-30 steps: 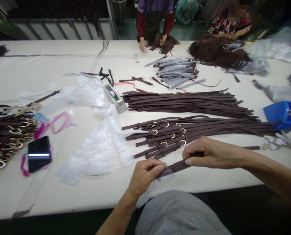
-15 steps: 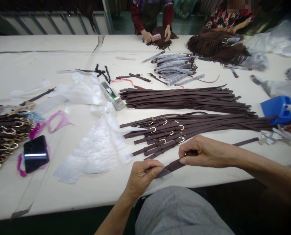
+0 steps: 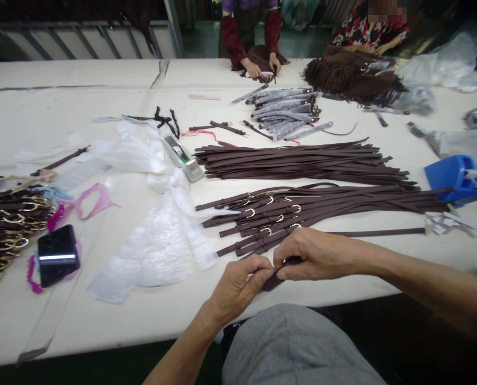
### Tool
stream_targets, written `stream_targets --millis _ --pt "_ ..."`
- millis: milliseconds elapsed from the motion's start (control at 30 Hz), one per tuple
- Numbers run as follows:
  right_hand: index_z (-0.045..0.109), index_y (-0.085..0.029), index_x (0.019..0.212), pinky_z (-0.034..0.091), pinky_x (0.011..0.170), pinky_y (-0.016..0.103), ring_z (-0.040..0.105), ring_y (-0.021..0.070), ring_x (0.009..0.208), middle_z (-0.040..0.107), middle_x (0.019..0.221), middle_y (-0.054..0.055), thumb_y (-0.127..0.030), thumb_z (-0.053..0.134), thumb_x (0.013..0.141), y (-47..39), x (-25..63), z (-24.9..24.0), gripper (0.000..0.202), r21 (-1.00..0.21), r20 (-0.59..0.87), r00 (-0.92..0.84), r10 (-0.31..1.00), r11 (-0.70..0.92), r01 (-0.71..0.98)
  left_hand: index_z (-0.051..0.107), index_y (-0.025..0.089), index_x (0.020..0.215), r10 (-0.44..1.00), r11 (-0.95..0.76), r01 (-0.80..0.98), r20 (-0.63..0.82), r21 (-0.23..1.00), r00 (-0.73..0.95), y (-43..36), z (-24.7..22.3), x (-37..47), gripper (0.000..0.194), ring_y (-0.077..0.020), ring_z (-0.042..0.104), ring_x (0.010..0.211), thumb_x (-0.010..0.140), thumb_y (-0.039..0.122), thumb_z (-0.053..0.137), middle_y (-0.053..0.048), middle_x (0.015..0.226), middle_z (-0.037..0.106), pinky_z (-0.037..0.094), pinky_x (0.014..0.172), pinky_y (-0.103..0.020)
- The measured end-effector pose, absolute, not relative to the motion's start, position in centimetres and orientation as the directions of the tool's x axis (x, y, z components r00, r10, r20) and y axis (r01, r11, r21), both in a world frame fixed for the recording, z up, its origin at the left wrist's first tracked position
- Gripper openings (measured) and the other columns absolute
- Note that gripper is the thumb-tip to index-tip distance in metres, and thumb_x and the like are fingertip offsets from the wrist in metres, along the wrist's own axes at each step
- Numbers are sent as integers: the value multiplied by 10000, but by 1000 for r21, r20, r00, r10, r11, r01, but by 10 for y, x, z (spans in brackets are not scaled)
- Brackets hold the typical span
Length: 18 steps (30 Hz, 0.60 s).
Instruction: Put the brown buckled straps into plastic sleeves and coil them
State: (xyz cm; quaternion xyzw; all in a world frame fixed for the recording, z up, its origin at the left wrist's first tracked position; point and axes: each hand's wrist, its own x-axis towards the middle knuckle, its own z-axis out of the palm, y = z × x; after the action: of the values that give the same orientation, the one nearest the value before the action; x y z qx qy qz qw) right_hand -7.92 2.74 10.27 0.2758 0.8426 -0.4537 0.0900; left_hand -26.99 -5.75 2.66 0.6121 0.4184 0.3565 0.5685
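Pinching a dark brown strap on my feed, left hand and right hand right beside each other, fingers closed on it. It's near the front edge of the white surface, just in front of those buckled straps, phone well off left.

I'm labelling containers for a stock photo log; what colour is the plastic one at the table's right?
Blue, clearest in the head view.

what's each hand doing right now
Left hand: closed, fingertips pinching one end of a dark brown leather-look strap.
Right hand: closed, gripping the same strap close beside the left fingertips.
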Motion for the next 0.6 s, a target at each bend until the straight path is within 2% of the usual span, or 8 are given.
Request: stream_targets --millis 133,267,467,600 --pt "645 -145 826 296 443 161 424 60 495 500 573 -38 -352 532 803 37 -71 108 238 -804 -458 -826 329 243 543 623 177 906 938 41 -78 -12 996 346 -63 19 -276 155 -156 607 869 864 242 489 -51 943 670 454 784 -247" --pt "610 -128 793 318 390 141 424 57 471 468 573 -39 -361 532 792 42 -64 111 246 -797 -549 -770 324 74 600 642 179 900 946 45 -99 -11 994 323 -69 10 -283 155 -157 619 870 855 246 510 -49 907 683 467 783 -243" --pt "593 -130 741 308 365 129 433 52 438 466 535 -45 -317 547 763 38 -70 107 194 -742 -607 -719 338 83 666 628 169 857 931 -51 18 41 999 362 -68 14 -283 114 -120 603 730 826 247 551 -29 803 670 448 675 -204" --pt "566 -135 744 327 367 142 450 62 438 478 556 -37 -349 535 765 37 -68 104 218 -697 -675 -675 298 43 716 502 177 942 917 74 -12 -63 997 394 -69 17 -282 210 -95 569 619 791 287 598 -3 743 654 402 557 -178"
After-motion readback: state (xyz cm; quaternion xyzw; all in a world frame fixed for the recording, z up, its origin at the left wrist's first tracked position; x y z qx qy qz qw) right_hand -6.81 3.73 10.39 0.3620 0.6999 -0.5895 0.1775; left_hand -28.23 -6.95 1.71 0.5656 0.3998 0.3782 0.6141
